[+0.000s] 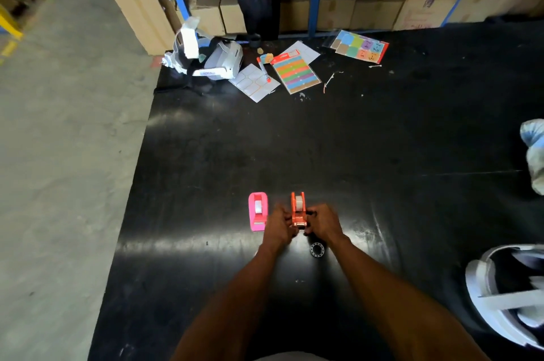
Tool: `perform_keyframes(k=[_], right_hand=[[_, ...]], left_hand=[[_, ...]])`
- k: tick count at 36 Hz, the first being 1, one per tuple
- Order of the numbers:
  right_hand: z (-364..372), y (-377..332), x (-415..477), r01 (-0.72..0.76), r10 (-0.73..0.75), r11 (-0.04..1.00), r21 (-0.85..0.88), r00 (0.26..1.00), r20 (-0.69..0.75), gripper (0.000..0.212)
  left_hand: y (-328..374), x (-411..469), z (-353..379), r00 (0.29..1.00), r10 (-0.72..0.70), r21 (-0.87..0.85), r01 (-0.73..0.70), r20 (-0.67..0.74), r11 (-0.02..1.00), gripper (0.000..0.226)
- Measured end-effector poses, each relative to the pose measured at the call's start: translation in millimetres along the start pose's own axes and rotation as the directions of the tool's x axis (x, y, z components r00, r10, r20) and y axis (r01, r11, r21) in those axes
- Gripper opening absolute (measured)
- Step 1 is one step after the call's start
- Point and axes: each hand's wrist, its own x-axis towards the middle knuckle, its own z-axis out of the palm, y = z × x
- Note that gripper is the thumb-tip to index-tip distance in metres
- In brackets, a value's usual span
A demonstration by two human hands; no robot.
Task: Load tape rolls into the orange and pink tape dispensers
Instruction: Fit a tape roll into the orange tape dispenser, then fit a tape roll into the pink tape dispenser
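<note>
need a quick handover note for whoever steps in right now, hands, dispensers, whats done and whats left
Left hand and right hand: both gripping the orange dispenser from either side on the black table.
Pink dispenser: standing free just left of it, a roll visible inside.
Orange one also shows a roll seated.
A small ring, possibly an empty core, lies near the right wrist.
Left: probably just finish seating or threading the orange one's tape, then let go.

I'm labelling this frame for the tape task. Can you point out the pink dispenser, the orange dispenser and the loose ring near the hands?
pink dispenser (258, 211): head view, top of body.
orange dispenser (298, 205): head view, loaded roll.
loose ring (317, 249): head view, its rim.
</note>
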Motion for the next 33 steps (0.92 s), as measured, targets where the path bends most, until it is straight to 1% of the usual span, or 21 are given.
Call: perform_keyframes(k=[3, 4, 5, 6, 7, 8, 9, 11, 13, 14, 15, 18, 20, 22, 25, 27, 30, 33], right_hand=[[2.5, 0.6, -0.9, 0.014, -0.015, 0.995, -0.096, 1.000, -0.014, 0.018], [2.7, -1.6, -4.2, 0.027, -0.030, 0.992, -0.120, 0.999, -0.023, 0.023], [2.8, -3.0, -7.3, 0.038, -0.042, 0.991, -0.130, 0.999, -0.031, 0.030], [2.5, -4.6, -10.1, 0.047, -0.051, 0.991, -0.128, 0.998, -0.033, 0.037], [1.7, -6.4, -13.0, 0.050, -0.055, 0.991, -0.127, 0.998, -0.032, 0.043], [1.1, -5.9, -13.5, 0.049, -0.054, 0.990, -0.129, 0.998, -0.036, 0.045], [0.4, -5.6, -14.7, 0.051, -0.057, 0.988, -0.144, 0.997, -0.042, 0.043], [-0.6, 1.7, -9.4, 0.043, -0.054, 0.986, -0.163, 0.996, -0.065, 0.033], [0.7, 14.1, -0.2, 0.044, -0.061, 0.986, -0.160, 0.993, -0.103, 0.021], [2.0, 20.4, 6.0, 0.051, -0.069, 0.986, -0.159, 0.991, -0.113, 0.019], [3.6, 24.9, 10.4, 0.063, -0.082, 0.986, -0.155, 0.989, -0.123, 0.019], [3.6, 19.5, 6.8, 0.095, -0.121, 0.983, -0.155, 0.977, -0.175, 0.032], [2.2, 2.0, -10.5, 0.107, -0.145, 0.974, -0.200, 0.972, -0.183, 0.024], [-1.2, -22.6, -36.7, 0.126, -0.177, 0.959, -0.254, 0.967, -0.186, 0.018], [2.7, -41.0, -54.0, 0.164, -0.236, 0.934, -0.316, 0.950, -0.203, 0.023], [7.5, -48.7, -58.8, 0.205, -0.283, 0.913, -0.352, 0.941, -0.186, 0.022], [16.6, -60.2, -61.5, 0.259, -0.329, 0.893, -0.368, 0.933, -0.143, 0.017], [26.8, -69.5, -60.6, 0.327, -0.400, 0.839, -0.436, 0.913, -0.085, 0.015]], left_hand=[[-27.1, 14.3, 11.1, 0.999, 0.032, -0.054, -0.030, 0.040, 0.998, 0.049], [-41.2, 25.1, 15.3, 0.998, 0.038, -0.058, -0.036, 0.040, 0.998, 0.052], [-55.1, 37.0, 21.1, 0.999, 0.016, -0.070, -0.013, 0.045, 0.997, 0.054], [-60.0, 40.1, 22.6, 0.999, 0.007, -0.038, -0.005, 0.043, 0.999, 0.055], [-48.5, 28.3, 17.8, 1.000, 0.006, -0.024, -0.005, 0.030, 1.000, 0.054], [-46.3, 25.9, 17.7, 1.000, 0.006, -0.019, -0.006, 0.019, 1.000, 0.051], [-39.2, 17.2, 13.7, 1.000, 0.019, -0.012, -0.019, 0.012, 1.000, 0.047], [-15.6, -5.4, 4.6, 0.998, 0.057, 0.000, -0.057, 0.008, 0.998, 0.040], [1.3, -26.0, -5.6, 0.996, 0.092, -0.006, -0.092, -0.005, 0.996, 0.039], [4.8, -30.6, -10.0, 0.994, 0.104, 0.011, -0.104, -0.022, 0.995, 0.038], [5.2, -34.6, -15.1, 0.994, 0.106, 0.021, -0.105, -0.037, 0.994, 0.036], [0.3, -42.3, -30.6, 0.989, 0.132, 0.007, -0.132, -0.066, 0.991, 0.038], [-3.1, -49.8, -45.5, 0.988, 0.119, -0.007, -0.120, -0.100, 0.993, 0.041], [-9.6, -51.7, -58.9, 0.986, 0.109, 0.002, -0.110, -0.128, 0.994, 0.036], [-26.6, -53.3, -79.9, 0.976, 0.148, 0.027, -0.146, -0.159, 0.989, 0.035], [-35.7, -54.5, -93.2, 0.968, 0.173, 0.075, -0.161, -0.184, 0.984, 0.035], [-44.9, -56.2, -110.5, 0.971, 0.182, 0.102, -0.168, -0.154, 0.981, 0.033], [-56.1, -50.6, -124.7, 0.973, 0.180, 0.145, -0.159, -0.147, 0.977, 0.040]])
